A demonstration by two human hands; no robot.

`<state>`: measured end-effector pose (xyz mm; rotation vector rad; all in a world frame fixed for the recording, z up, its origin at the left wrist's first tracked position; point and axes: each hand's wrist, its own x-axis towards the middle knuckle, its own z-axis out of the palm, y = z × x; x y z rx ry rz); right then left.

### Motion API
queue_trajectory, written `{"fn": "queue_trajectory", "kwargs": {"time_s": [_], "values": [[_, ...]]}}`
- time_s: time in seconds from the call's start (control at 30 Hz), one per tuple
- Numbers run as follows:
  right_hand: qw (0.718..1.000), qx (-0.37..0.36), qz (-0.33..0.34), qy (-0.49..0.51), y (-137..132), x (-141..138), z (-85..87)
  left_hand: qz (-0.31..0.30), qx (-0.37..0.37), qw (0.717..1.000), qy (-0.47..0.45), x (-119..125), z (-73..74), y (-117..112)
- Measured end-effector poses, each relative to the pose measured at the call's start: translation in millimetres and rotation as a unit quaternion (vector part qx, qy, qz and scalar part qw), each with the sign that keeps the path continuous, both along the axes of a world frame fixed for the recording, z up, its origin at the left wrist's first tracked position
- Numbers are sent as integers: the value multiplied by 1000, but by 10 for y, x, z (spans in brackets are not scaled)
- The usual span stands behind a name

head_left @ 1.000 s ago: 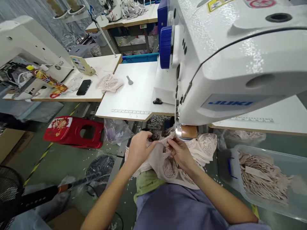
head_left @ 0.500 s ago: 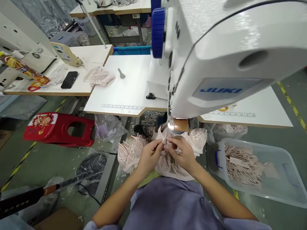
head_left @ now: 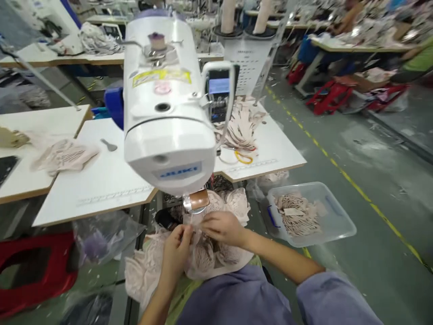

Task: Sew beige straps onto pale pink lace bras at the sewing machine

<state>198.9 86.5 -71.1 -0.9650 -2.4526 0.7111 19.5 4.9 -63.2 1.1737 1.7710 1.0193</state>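
Note:
A pale pink lace bra point(head_left: 205, 258) lies over my lap beneath the head of a white sewing machine point(head_left: 162, 140). My left hand point(head_left: 176, 249) pinches thin pale fabric at the bra's edge, thumb against forefinger. From the other side my right hand point(head_left: 223, 228) has its fingers closed on the same fabric, just below the machine's brown and metal lower end point(head_left: 198, 200). More lace cups point(head_left: 237, 205) show behind my right hand. A heap of similar lace pieces point(head_left: 144, 268) hangs left of my left hand. The fingertips partly hide the gripped fabric.
A clear plastic bin point(head_left: 333, 225) with pale straps stands at right. On the white table lie a strap bundle point(head_left: 241, 128), yellow-handled scissors point(head_left: 244, 157), a grey tool point(head_left: 108, 145) and a lace piece point(head_left: 66, 155). A red stool point(head_left: 62, 271) stands lower left.
The view has swung right and tilted up, so the whole machine head and the strap bundle now show. My right hand lies flatter across the fabric; both hands still grip the bra.

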Motion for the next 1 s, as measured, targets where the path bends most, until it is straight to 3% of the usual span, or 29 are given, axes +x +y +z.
{"fn": "queue_trajectory", "kwargs": {"time_s": [0.17, 0.3, 0.43, 0.6, 0.7, 0.8, 1.0], "values": [[967, 27, -230, -107, 1149, 621, 253, -40, 6, 999, 26, 0, 7, 12], [943, 21, -290, -164, 1788, 832, 341, -48, 4, 999, 13, 85, 19, 28], [941, -1, -273, -202, 1939, 901, 416, -38, -4, 999, 0, 63, -33, 28], [937, -46, -286, -195, 2143, 1092, 629, -21, -18, 999, -16, -19, -159, -27], [954, -109, -216, -179, 2209, 1194, 678, -28, -29, 999, -30, -27, -199, -43], [962, -135, -161, -176, 2156, 1211, 581, -37, -42, 998, -42, -16, -210, -40], [941, -60, -223, -245, 2078, 1073, 330, -35, -49, 997, -39, 2, -205, -30]]}}
